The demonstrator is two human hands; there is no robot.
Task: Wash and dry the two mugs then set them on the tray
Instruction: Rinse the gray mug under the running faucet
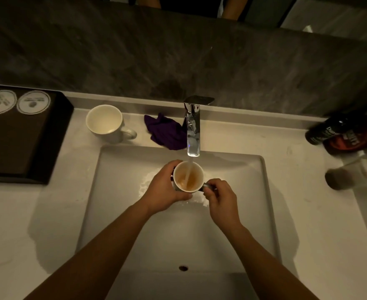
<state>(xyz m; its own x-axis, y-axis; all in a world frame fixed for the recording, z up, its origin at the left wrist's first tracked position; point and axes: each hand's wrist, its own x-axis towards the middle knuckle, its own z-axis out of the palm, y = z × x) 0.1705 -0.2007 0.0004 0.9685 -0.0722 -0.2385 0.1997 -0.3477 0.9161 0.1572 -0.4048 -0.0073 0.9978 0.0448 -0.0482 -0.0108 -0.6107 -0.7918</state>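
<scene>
Both forearms reach in from the near edge over the white sink (264, 202) and meet under the chrome tap (193, 131). The left hand (165, 187) wraps the body of a white mug (196, 172), fingers curled round its left and near sides. The right hand (221, 200) has its grip closed on the handle, pinched between thumb and fingers. The mug is held upright over the sink's far half as a stream of water falls into brownish liquid inside.

A second mug (104, 122) stands on the surface left of the tap, handle to the right. Between it and the tap lies a crumpled purple cloth (167, 133), partly hidden behind the spout. A dark tray (22, 148) at far left, cut off by the frame, carries two round printed discs (33, 102). The bottles (340, 135) at right are blurred and their labels are hard to read.
</scene>
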